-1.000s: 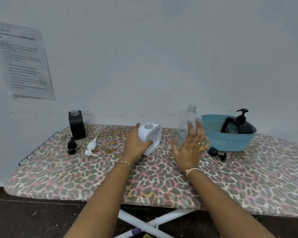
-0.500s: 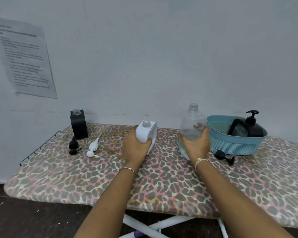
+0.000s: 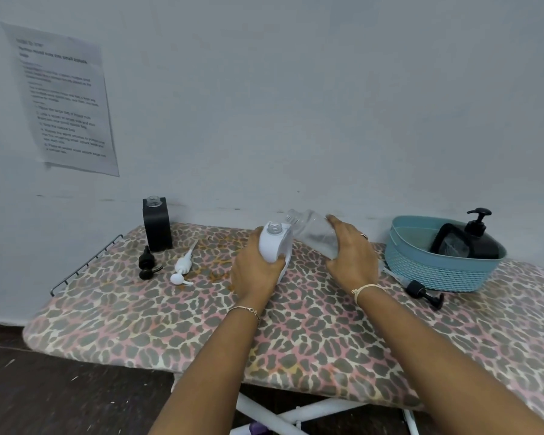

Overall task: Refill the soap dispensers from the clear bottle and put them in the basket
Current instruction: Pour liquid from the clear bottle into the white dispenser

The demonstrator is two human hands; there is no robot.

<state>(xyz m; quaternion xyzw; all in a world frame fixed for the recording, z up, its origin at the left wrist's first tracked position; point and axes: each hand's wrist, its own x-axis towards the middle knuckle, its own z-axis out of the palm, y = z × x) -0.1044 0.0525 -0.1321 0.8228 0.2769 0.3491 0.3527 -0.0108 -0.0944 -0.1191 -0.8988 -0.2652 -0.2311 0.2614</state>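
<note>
My left hand (image 3: 254, 271) grips the white soap dispenser (image 3: 274, 246), which stands uncapped on the board. My right hand (image 3: 350, 257) holds the clear bottle (image 3: 314, 234), tilted left so its open neck sits just above the white dispenser's opening. A black square dispenser (image 3: 157, 226) stands uncapped at the back left. On the right, the teal basket (image 3: 434, 273) holds a black dispenser (image 3: 471, 240) with its pump on.
A black pump (image 3: 147, 264) and a white pump (image 3: 182, 266) lie left of my hands. Another black pump (image 3: 423, 291) lies in front of the basket. The leopard-print ironing board (image 3: 296, 324) stands against a wall with a paper sheet (image 3: 65, 98).
My right hand closed on the clear bottle, lifted it and tipped it left toward the white dispenser's neck. My left hand has kept hold of the white dispenser.
</note>
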